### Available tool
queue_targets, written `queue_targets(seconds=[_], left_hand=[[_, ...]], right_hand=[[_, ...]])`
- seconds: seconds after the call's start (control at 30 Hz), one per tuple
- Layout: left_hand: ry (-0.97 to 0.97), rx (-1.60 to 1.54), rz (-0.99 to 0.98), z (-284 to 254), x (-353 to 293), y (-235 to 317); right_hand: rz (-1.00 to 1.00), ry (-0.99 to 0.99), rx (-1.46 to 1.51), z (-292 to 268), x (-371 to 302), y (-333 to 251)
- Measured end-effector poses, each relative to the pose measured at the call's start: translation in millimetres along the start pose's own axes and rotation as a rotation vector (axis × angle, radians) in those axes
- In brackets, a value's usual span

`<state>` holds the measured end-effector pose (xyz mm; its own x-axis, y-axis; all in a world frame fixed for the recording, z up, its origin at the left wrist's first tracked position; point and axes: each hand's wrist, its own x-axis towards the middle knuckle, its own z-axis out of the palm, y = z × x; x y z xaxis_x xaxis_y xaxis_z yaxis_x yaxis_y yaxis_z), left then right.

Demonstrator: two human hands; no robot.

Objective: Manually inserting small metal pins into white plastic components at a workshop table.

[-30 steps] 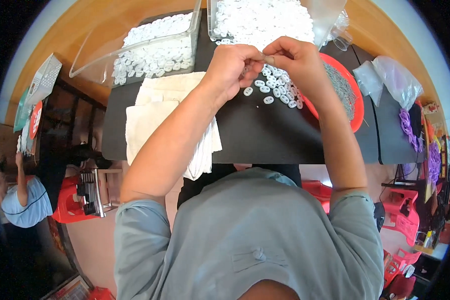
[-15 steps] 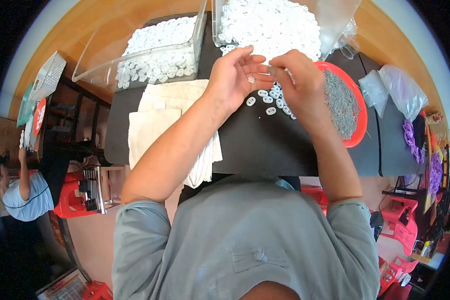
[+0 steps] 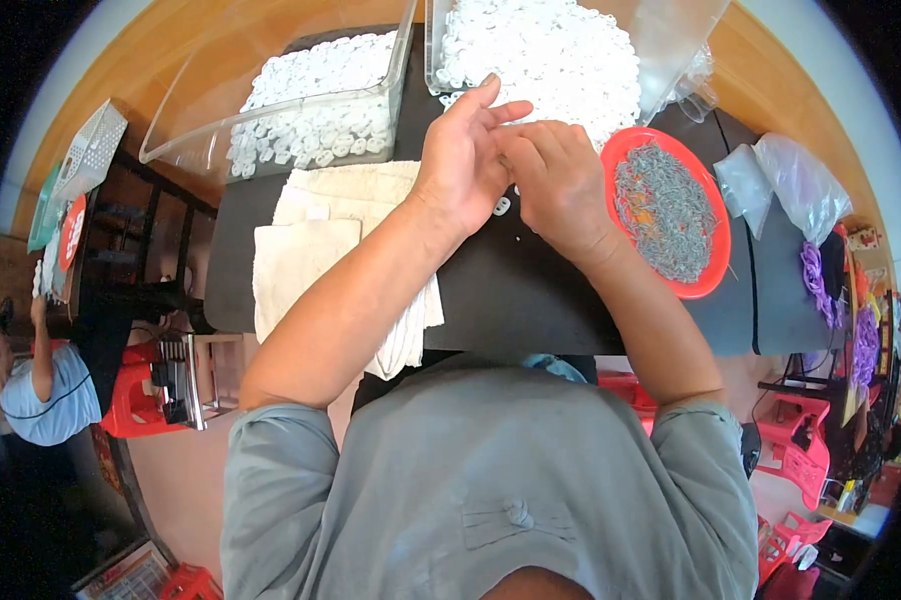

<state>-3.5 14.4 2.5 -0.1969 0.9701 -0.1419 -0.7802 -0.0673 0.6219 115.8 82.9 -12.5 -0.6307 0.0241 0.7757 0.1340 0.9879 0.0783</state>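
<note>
Nearest on the dark surface (image 3: 531,300) lay folded cream cloths (image 3: 321,240), and just beyond them the left hand (image 3: 461,165) stood with fingers loosely spread beside the right hand (image 3: 556,180), curled with fingertips pinched together; what they pinched was hidden. A small white ring (image 3: 502,206) lay between them, a red dish (image 3: 671,210) of grey bits to the right, crumpled clear bags (image 3: 786,185) past it, and two clear bins (image 3: 301,100) of white rings farthest off.

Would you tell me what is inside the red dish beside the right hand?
The red dish holds a heap of thin grey metal pieces, too small to identify. The heap covers most of the dish's floor; only the rim shows. The right hand stays outside it.
</note>
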Motion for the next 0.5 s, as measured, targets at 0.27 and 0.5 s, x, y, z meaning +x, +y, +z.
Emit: queue_targets(seconds=[0.27, 0.5], left_hand=[[0.024, 0.015, -0.005, 5, -5, 4], [0.005, -0.026, -0.026, 3, -1, 1]], right_hand=[[0.023, -0.008, -0.08, -6, 2, 1], [0.085, -0.004, -0.044, -14, 2, 4]])
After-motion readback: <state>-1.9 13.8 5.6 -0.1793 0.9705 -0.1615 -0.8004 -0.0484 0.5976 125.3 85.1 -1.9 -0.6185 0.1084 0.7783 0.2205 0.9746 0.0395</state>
